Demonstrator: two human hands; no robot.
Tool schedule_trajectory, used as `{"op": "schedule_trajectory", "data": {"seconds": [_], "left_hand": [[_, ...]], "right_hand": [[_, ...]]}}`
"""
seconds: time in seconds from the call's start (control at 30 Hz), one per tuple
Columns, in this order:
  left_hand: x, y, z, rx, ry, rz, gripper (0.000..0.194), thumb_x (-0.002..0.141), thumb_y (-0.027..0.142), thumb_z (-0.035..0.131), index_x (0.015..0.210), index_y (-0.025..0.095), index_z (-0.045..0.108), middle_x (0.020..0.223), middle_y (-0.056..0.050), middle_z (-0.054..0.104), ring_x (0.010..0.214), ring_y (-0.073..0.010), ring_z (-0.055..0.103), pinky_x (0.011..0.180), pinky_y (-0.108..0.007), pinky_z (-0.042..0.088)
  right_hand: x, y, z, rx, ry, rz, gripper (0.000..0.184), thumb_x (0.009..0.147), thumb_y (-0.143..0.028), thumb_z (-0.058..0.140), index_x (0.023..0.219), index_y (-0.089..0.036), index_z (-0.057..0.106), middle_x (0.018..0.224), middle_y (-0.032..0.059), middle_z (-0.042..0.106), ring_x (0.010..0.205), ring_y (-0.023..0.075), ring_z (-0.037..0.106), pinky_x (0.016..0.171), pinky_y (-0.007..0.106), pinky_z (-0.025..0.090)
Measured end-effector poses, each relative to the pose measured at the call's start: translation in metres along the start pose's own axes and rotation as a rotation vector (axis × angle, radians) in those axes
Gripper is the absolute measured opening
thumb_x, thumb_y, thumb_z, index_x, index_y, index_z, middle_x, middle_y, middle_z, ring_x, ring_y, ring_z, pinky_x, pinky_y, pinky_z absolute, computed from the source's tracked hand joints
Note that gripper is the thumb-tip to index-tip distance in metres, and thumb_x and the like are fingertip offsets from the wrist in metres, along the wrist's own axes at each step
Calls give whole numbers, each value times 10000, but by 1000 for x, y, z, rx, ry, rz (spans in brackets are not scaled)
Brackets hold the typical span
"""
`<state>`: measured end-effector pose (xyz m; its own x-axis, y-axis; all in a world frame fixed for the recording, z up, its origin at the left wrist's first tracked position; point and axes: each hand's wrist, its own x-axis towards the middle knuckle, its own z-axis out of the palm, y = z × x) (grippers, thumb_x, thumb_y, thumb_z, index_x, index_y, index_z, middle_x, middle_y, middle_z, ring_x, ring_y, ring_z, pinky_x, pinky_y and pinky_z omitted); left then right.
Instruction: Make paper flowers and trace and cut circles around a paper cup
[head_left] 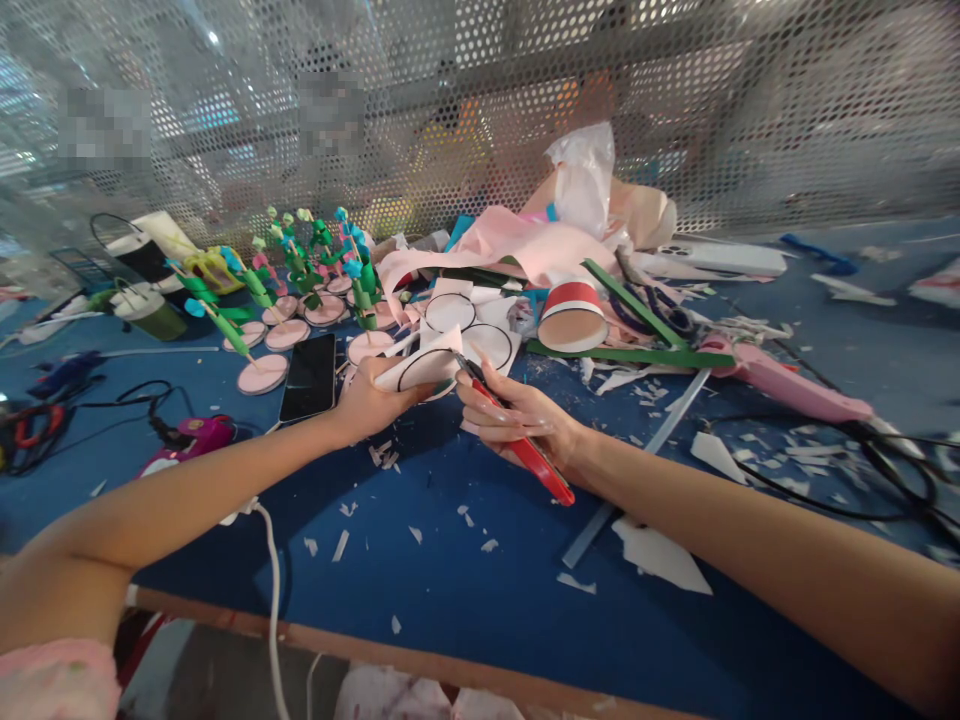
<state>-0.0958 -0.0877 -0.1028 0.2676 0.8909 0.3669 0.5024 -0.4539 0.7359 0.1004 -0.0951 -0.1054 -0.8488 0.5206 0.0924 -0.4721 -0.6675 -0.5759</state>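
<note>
My left hand (375, 400) grips a piece of white paper (427, 372) marked with a dark curved outline. A red-handled cutting tool, scissors or pliers (536, 465), is in my right hand (517, 415), with its dark tip at the paper's right edge. Just behind both hands lies more white paper with drawn circles (450, 312). Close by on the right, a red-and-white paper cup (572, 316) rests on its side. To the left of my left hand is a black phone (308, 378).
Several paper flowers on pink round bases (262, 373) stand at the left. Behind is a heap of pink paper (517, 245) against a perforated metal screen (480, 120). A pink glue gun (795, 380) with a black cord lies right. White scraps litter the blue table (450, 600). A white cable (271, 590) hangs over its front edge.
</note>
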Motion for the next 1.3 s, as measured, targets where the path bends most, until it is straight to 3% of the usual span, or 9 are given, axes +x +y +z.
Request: {"op": "schedule_trajectory", "data": {"seconds": [0.33,0.5,0.67,1.1,1.3], "left_hand": [[-3,2,5,-38,2,-41,254,711,351,667,731,98,682,636,-45,651,604,-136,550,563,-235,457],[-2,1,3,42,13,30,255,740,349,645,784,104,700,659,-46,677,599,-135,555,578,-240,453],[2,2,1,26,101,87,227,730,317,663,855,137,723,762,-49,720,685,-157,619,655,-258,492],[10,-11,12,-229,167,-78,206,612,263,697,771,133,693,813,-53,737,776,-193,666,724,-313,550],[10,-18,16,-348,140,-225,321,597,305,719,858,122,684,800,-53,728,710,-182,662,625,-303,560]], "right_hand": [[0,2,2,23,-44,-46,471,1023,-267,223,735,-100,557,466,-72,420,292,-14,171,334,29,322],[0,2,3,1,-39,-59,414,1015,-294,286,735,-114,534,480,-79,424,295,-12,169,320,35,305],[2,2,2,-89,-39,-94,394,997,-320,354,698,-120,515,457,-80,429,279,-15,178,295,42,266],[8,0,4,-70,153,-77,435,1013,-315,269,686,-124,484,463,-79,432,263,-25,176,295,57,237],[9,1,2,-82,177,-70,435,1016,-315,257,680,-132,464,442,-94,361,273,-21,157,318,51,250]]}}
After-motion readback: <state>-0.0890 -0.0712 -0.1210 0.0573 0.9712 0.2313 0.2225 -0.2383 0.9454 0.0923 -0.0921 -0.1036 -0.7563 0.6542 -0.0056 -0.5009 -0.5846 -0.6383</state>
